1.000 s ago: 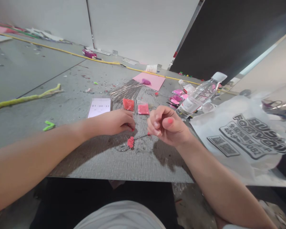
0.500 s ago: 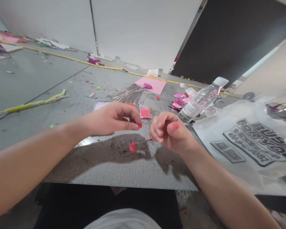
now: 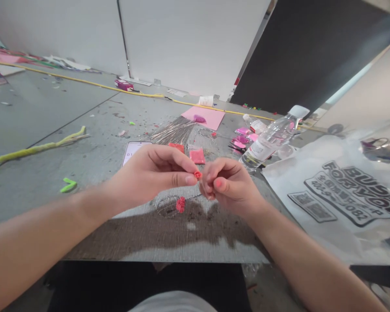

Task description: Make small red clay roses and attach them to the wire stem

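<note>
My left hand [image 3: 160, 171] pinches a small red rolled piece of clay [image 3: 197, 174] between thumb and forefinger. It looks like a tiny coil with an open centre. My right hand [image 3: 230, 184] is close beside it, fingers curled in, with a small flat dab of red clay [image 3: 219, 183] on the thumb tip. What its fingers may hold inside is hidden. Below both hands, a bumpy red clay cluster [image 3: 180, 204] lies on the grey table with thin looped wire around it. A packet of pink-red clay [image 3: 197, 156] lies just behind the hands.
Behind my left hand are a phone [image 3: 131, 151], an orange-red packet [image 3: 176, 147] and a bundle of thin wires [image 3: 175, 131]. A pink sheet [image 3: 211, 117] lies farther back. At right stand a clear bottle [image 3: 268, 141] and a white printed bag [image 3: 331, 186]. Green pieces [image 3: 69, 185] lie left.
My hands have come together, the right one moving left towards the clay piece in my left fingers. The coil now faces me more. The view has shifted slightly.
</note>
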`<action>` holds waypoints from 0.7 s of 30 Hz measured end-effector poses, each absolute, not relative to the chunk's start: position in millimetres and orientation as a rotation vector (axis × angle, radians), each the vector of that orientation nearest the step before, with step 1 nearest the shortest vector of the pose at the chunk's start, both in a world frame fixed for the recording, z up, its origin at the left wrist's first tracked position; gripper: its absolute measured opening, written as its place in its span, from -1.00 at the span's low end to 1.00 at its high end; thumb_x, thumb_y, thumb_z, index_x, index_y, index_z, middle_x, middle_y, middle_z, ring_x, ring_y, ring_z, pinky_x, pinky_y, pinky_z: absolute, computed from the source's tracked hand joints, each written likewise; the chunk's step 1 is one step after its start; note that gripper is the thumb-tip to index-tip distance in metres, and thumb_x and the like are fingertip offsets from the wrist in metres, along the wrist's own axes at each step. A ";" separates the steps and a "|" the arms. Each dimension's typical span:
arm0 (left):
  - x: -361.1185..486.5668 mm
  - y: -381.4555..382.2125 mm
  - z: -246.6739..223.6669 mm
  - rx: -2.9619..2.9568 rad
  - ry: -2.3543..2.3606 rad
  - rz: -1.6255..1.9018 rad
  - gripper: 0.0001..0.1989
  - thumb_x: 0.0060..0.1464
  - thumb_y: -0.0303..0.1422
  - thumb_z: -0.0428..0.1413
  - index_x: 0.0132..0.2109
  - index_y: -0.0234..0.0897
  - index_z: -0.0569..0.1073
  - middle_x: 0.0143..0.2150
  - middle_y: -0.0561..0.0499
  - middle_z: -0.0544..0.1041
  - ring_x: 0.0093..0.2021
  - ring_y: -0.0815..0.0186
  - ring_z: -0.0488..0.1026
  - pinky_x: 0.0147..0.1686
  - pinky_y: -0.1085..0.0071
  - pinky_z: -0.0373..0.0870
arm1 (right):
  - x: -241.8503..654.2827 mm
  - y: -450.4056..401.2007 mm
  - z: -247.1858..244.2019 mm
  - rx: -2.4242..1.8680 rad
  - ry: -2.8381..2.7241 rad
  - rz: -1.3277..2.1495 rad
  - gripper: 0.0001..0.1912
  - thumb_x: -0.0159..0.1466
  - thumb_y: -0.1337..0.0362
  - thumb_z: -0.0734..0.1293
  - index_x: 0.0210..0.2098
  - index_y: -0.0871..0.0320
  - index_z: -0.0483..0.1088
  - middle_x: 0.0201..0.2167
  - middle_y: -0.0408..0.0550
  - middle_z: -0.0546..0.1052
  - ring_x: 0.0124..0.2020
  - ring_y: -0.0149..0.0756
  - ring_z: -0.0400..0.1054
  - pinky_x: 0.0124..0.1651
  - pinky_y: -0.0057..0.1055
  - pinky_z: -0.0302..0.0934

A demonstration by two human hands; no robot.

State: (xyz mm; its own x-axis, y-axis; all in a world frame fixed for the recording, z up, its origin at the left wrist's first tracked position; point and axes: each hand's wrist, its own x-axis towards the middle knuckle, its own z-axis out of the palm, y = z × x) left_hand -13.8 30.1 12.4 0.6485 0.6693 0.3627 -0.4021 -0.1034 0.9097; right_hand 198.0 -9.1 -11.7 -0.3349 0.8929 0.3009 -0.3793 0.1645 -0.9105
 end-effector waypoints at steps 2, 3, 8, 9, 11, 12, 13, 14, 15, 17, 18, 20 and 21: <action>-11.0 23.3 12.4 1.376 0.210 0.933 -0.89 0.09 -0.50 0.41 -0.28 -0.19 0.71 -0.33 0.03 0.71 -0.30 0.35 0.68 -0.26 0.50 0.68 | 195.0 -12.4 -9.5 -0.535 -1.303 1.451 -0.75 0.13 0.14 0.64 -0.40 0.11 0.57 -0.56 -0.21 0.55 -0.60 -0.46 0.38 -0.57 -0.53 0.25; -9.7 20.3 12.8 1.363 0.196 0.939 -0.89 0.10 -0.52 0.40 -0.28 -0.19 0.71 -0.33 0.04 0.71 -0.31 0.34 0.69 -0.27 0.50 0.69 | 193.6 -14.1 -8.5 -0.526 -1.297 1.458 -0.76 0.12 0.15 0.65 -0.40 0.10 0.57 -0.56 -0.21 0.55 -0.61 -0.46 0.39 -0.59 -0.54 0.25; -4.4 9.0 15.5 1.310 0.160 0.950 -0.91 0.11 -0.50 0.39 -0.29 -0.19 0.70 -0.35 0.04 0.69 -0.34 0.33 0.68 -0.35 0.48 0.68 | 188.6 -19.5 -6.7 -0.558 -1.270 1.517 -0.70 0.08 0.12 0.67 -0.42 0.11 0.55 -0.56 -0.20 0.58 -0.63 -0.48 0.40 -0.61 -0.58 0.28; -3.9 7.7 15.7 1.314 0.163 0.954 -0.92 0.10 -0.48 0.40 -0.29 -0.20 0.70 -0.36 0.03 0.68 -0.35 0.33 0.67 -0.35 0.48 0.68 | 188.1 -19.7 -7.0 -0.566 -1.265 1.527 -0.69 0.07 0.11 0.67 -0.43 0.12 0.54 -0.56 -0.20 0.59 -0.63 -0.49 0.40 -0.61 -0.58 0.29; -3.5 6.1 15.5 1.343 0.185 0.960 -0.93 0.09 -0.44 0.42 -0.30 -0.21 0.69 -0.38 0.02 0.67 -0.37 0.33 0.66 -0.38 0.49 0.66 | 187.8 -19.6 -7.5 -0.566 -1.258 1.542 -0.67 0.07 0.10 0.67 -0.43 0.12 0.54 -0.55 -0.20 0.60 -0.63 -0.49 0.41 -0.61 -0.59 0.30; -3.5 5.7 15.3 1.362 0.202 0.963 -0.93 0.08 -0.42 0.42 -0.31 -0.21 0.69 -0.38 0.02 0.67 -0.38 0.33 0.65 -0.40 0.49 0.64 | 187.8 -19.3 -7.8 -0.562 -1.256 1.547 -0.67 0.07 0.10 0.67 -0.42 0.13 0.53 -0.54 -0.20 0.61 -0.62 -0.49 0.42 -0.61 -0.60 0.29; -3.6 5.5 15.0 1.379 0.219 0.966 -0.93 0.08 -0.41 0.43 -0.31 -0.21 0.69 -0.39 0.01 0.67 -0.38 0.33 0.65 -0.41 0.50 0.63 | 187.9 -19.0 -8.1 -0.556 -1.254 1.554 -0.67 0.08 0.11 0.67 -0.42 0.13 0.53 -0.54 -0.20 0.61 -0.62 -0.49 0.42 -0.61 -0.60 0.29; -3.7 5.5 14.7 1.394 0.232 0.966 -0.93 0.08 -0.40 0.43 -0.31 -0.22 0.69 -0.39 0.00 0.67 -0.38 0.32 0.64 -0.42 0.50 0.62 | 188.1 -18.6 -8.4 -0.543 -1.254 1.560 -0.68 0.09 0.11 0.67 -0.41 0.13 0.54 -0.54 -0.20 0.61 -0.62 -0.50 0.42 -0.61 -0.60 0.28; -3.7 5.5 14.5 1.404 0.239 0.965 -0.93 0.08 -0.40 0.43 -0.31 -0.22 0.68 -0.39 0.00 0.66 -0.38 0.32 0.64 -0.42 0.49 0.62 | 188.2 -18.2 -8.6 -0.531 -1.257 1.564 -0.69 0.10 0.12 0.66 -0.40 0.13 0.54 -0.54 -0.20 0.61 -0.62 -0.50 0.41 -0.61 -0.61 0.27; -3.5 5.6 14.3 1.410 0.247 0.965 -0.90 0.07 -0.37 0.43 -0.32 -0.24 0.67 -0.38 -0.01 0.66 -0.38 0.31 0.64 -0.42 0.48 0.63 | 188.5 -17.8 -8.8 -0.512 -1.263 1.567 -0.71 0.13 0.13 0.65 -0.38 0.13 0.54 -0.54 -0.20 0.61 -0.62 -0.50 0.42 -0.59 -0.60 0.28; -3.4 5.6 14.3 1.410 0.254 0.967 -0.89 0.07 -0.36 0.44 -0.33 -0.25 0.67 -0.38 -0.01 0.66 -0.37 0.31 0.64 -0.41 0.48 0.63 | 188.4 -17.7 -8.7 -0.511 -1.263 1.566 -0.71 0.13 0.13 0.65 -0.38 0.13 0.54 -0.54 -0.20 0.61 -0.62 -0.50 0.43 -0.59 -0.60 0.28; -3.1 5.5 14.5 1.412 0.266 0.972 -0.86 0.05 -0.34 0.45 -0.34 -0.25 0.66 -0.37 -0.01 0.66 -0.37 0.31 0.64 -0.38 0.47 0.64 | 188.2 -17.7 -7.8 -0.534 -1.260 1.563 -0.70 0.11 0.14 0.66 -0.40 0.13 0.54 -0.54 -0.20 0.61 -0.62 -0.50 0.43 -0.58 -0.60 0.30; -3.0 5.4 14.6 1.418 0.267 0.976 -0.86 0.05 -0.33 0.45 -0.34 -0.25 0.66 -0.37 -0.01 0.66 -0.37 0.32 0.65 -0.37 0.47 0.65 | 187.9 -17.8 -7.2 -0.548 -1.259 1.561 -0.69 0.09 0.14 0.67 -0.42 0.13 0.53 -0.55 -0.20 0.61 -0.62 -0.50 0.42 -0.58 -0.60 0.30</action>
